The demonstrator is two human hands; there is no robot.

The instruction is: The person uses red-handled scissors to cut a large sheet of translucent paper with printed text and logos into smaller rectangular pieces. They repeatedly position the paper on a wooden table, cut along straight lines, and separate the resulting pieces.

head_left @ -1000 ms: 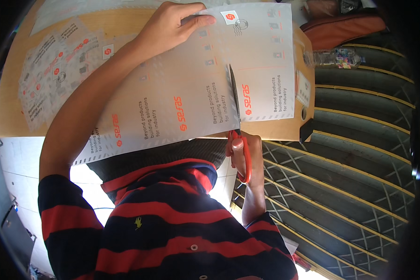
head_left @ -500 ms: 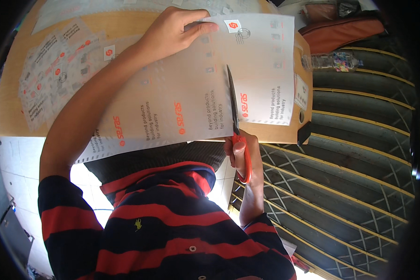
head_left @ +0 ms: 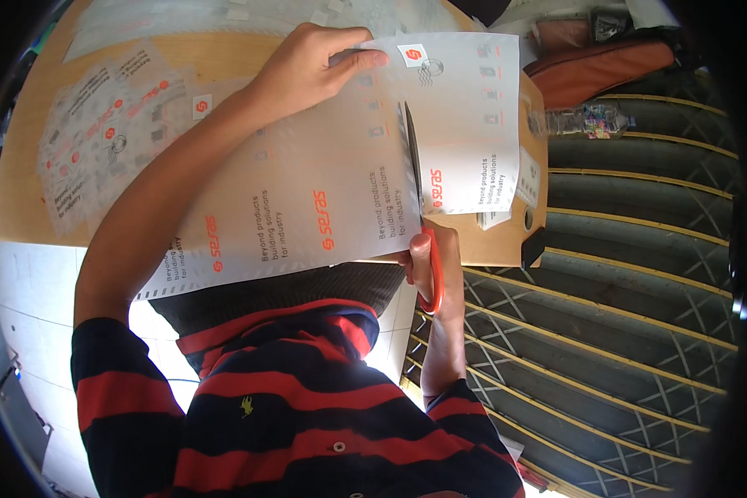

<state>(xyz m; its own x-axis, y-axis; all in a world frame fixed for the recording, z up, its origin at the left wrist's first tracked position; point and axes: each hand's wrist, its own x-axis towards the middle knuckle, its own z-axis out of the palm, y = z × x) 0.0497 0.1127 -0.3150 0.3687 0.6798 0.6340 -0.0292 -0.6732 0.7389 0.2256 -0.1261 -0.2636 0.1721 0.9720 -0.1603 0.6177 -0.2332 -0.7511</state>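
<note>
A large translucent printed sheet (head_left: 295, 178) spans the front of the table, with red and grey print on it. My left hand (head_left: 324, 66) pinches its far edge between thumb and fingers. Around the handles of red-handled scissors (head_left: 428, 274), my right hand (head_left: 436, 253) is closed at the table's near edge. The dark blades (head_left: 414, 158) point away from me and lie along a cut in the sheet, between its wide left part and a narrower right piece (head_left: 469, 133). The blades look nearly closed.
Several cut printed pieces (head_left: 108, 133) lie in a pile on the wooden table (head_left: 25, 199) at left. More sheeting (head_left: 158, 25) covers the far side. Beyond the right edge are a clear plastic bottle (head_left: 585, 122), a brown pouch (head_left: 602, 70) and a slatted dark metal surface (head_left: 622, 290).
The scissors have moved slightly away from me along the cut, their tips farther up the sheet. My left hand keeps its hold in nearly the same place. The view has shifted a little.
</note>
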